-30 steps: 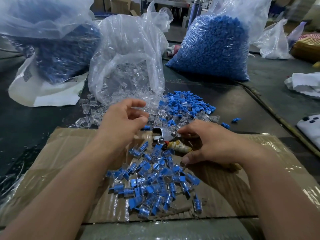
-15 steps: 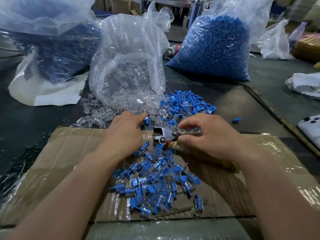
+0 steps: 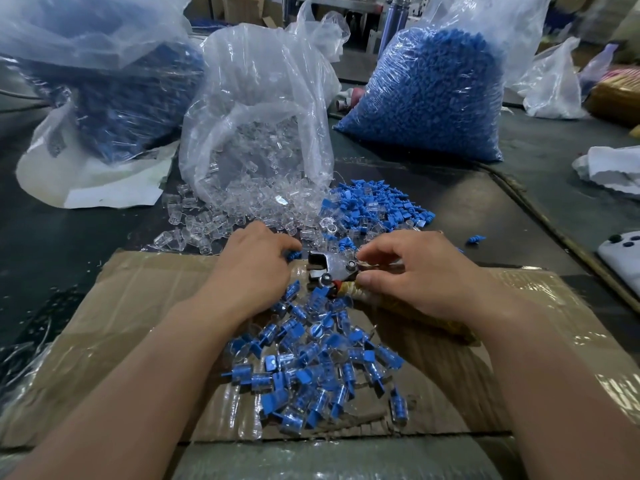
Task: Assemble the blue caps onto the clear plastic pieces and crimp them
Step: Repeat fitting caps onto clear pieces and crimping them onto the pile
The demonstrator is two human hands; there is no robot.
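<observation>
The left hand [image 3: 252, 271] pinches a blue cap [image 3: 293, 255] in its grip just beside the crimper [image 3: 327, 268], on which the right hand [image 3: 415, 275] clamps its grip, so a crooked feed could nip a fingertip or crack the cap.

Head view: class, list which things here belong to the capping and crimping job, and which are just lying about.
Job: crimping tool in the right hand; blue cap pinched by the left hand; loose blue caps; clear pieces; finished pile on the cardboard.
Lying about: white cloth; white device with dark buttons; crumpled plastic bag.
</observation>
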